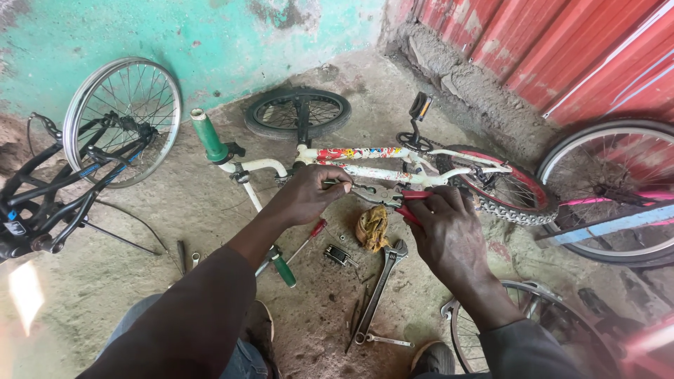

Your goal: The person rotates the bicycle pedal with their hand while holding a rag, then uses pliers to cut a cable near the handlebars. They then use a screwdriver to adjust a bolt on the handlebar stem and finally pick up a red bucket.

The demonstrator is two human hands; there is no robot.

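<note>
Our left hand [309,193] pinches a thin cable end over the small white bicycle [365,165] lying on the floor, while our right hand [446,224] squeezes red-handled pliers [393,200], a stiff, probably grippy tool best gripped at its handles.

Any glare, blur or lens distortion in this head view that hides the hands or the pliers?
Head view: soft, even daylight; hands and red-handled pliers are sharp. A pale glare patch sits at the lower left; the bottom-right corner blurs pink. Wide-angle bending curves the edges, as at the right wheel.
</note>
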